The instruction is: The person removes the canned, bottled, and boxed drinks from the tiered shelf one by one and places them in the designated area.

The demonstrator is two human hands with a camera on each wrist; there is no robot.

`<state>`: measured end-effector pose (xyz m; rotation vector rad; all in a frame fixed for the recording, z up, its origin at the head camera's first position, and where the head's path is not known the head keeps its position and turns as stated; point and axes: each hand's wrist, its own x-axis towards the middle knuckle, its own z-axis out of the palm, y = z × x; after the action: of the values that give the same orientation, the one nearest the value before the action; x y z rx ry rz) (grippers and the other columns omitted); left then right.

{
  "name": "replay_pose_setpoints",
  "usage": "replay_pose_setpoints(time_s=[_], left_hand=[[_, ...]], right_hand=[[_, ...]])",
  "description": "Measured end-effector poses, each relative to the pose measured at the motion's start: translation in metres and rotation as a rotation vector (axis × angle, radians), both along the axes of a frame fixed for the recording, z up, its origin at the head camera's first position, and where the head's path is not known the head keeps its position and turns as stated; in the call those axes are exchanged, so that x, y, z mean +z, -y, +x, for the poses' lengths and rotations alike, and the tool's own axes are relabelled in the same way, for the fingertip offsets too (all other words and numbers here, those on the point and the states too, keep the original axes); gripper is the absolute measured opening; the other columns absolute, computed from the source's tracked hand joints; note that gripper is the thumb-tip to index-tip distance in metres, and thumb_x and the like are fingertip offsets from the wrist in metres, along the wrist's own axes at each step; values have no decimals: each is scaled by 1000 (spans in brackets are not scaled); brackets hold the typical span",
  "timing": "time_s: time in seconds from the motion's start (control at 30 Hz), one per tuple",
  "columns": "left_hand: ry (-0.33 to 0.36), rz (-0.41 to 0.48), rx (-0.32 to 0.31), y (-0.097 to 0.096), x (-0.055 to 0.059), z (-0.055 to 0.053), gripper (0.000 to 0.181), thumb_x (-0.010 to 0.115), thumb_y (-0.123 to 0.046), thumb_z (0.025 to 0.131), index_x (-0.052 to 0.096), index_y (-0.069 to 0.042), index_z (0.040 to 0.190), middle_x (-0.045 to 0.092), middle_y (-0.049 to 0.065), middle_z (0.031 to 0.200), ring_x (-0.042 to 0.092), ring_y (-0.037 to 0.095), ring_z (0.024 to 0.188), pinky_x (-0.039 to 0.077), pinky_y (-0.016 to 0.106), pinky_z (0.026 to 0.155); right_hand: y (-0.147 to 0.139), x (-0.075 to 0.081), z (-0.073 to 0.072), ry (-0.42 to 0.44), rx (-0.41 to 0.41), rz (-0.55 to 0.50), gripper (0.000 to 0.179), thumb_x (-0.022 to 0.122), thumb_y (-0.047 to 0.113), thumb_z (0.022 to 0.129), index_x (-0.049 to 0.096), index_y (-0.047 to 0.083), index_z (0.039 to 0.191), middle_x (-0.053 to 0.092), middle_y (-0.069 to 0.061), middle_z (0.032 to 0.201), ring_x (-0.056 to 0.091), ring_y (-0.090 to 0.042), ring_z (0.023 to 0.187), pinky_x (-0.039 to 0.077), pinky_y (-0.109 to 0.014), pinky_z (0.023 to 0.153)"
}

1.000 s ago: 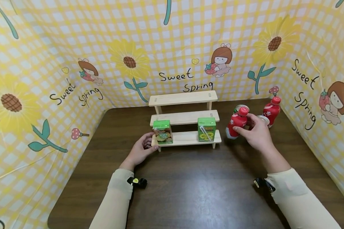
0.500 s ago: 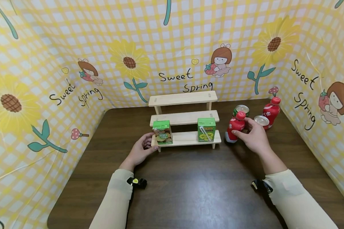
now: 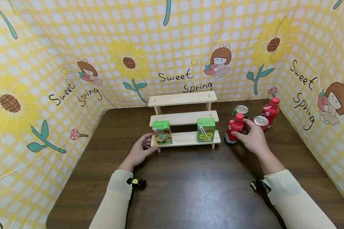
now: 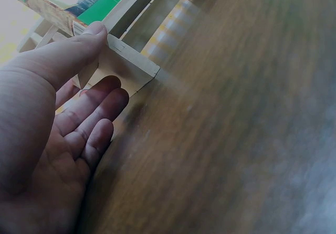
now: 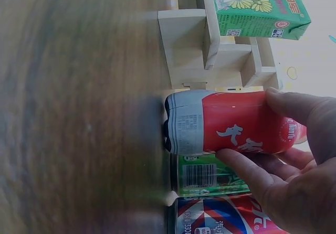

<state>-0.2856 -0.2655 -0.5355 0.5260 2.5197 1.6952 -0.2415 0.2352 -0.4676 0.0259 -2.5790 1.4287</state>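
My right hand (image 3: pixel 254 135) grips a small red bottle (image 3: pixel 234 127) with a red cap and a pale base, thumb on one side and fingers on the other. In the right wrist view the bottle (image 5: pixel 231 121) has white lettering; its base is at or just above the table. My left hand (image 3: pixel 141 148) holds the left end of the lowest board of a three-step wooden rack (image 3: pixel 186 138). In the left wrist view the thumb lies on the board end (image 4: pixel 123 53), and the index finger is mostly hidden. A brownish-green drink carton (image 3: pixel 162 133) and a green drink carton (image 3: pixel 206 130) stand on that step.
Behind the held bottle stands a green can (image 3: pixel 241 110). A red can (image 3: pixel 261 121) and another red bottle (image 3: pixel 270 110) stand to its right. A checked yellow cloth (image 3: pixel 172 41) walls the brown table (image 3: pixel 183 187) at the back and sides.
My right hand has carried the red bottle slightly left and down beside the rack, uncovering the green and red cans. My left hand stays on the rack.
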Motion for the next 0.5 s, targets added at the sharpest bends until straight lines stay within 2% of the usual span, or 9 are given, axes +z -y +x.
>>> replay_pose_setpoints(time_s=[0.5], left_hand=[[5, -4, -13, 1, 0, 0, 67, 80, -21, 96, 47, -10, 153, 68, 16, 125, 64, 30, 104, 51, 26, 85]], right_hand=[[3, 2, 0, 2, 4, 37, 72, 80, 16, 95, 44, -4, 154, 58, -31, 142, 60, -48, 124, 45, -61, 103]])
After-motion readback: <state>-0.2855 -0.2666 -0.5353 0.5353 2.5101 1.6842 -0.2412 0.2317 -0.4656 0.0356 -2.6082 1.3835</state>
